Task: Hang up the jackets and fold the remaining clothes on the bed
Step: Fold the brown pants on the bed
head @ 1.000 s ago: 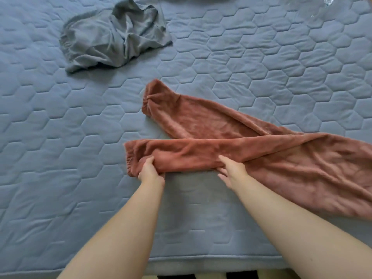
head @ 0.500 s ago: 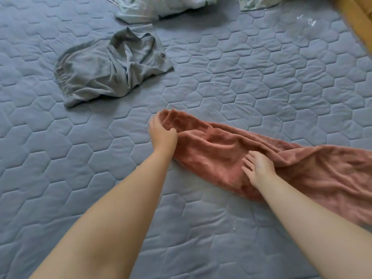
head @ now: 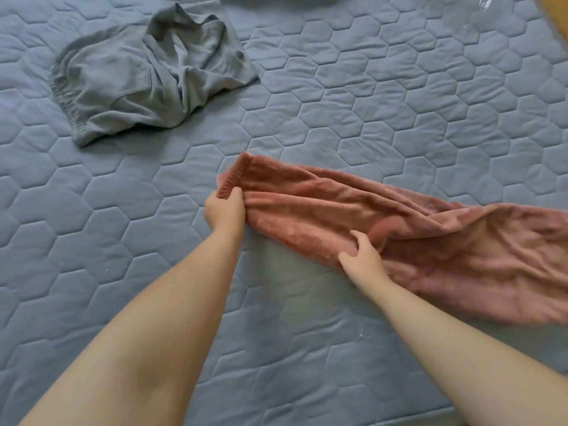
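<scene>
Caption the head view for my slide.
The left hand grips the pink trousers by the cuffs, right hand pinches mid-leg; grey shorts lie crumpled on the bed.

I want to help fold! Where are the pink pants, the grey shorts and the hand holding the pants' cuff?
pink pants (head: 332,207): head view, middle of the leg.
grey shorts (head: 129,87): head view, middle of the crumpled cloth.
left hand (head: 223,210): head view, back of the hand gripping the cuff.

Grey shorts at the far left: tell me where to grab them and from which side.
Pinch the grey shorts by the elastic waistband, coming from the left. It lies exposed and gathered along their left edge; the right side is crumpled into folds with no clean edge.
</scene>
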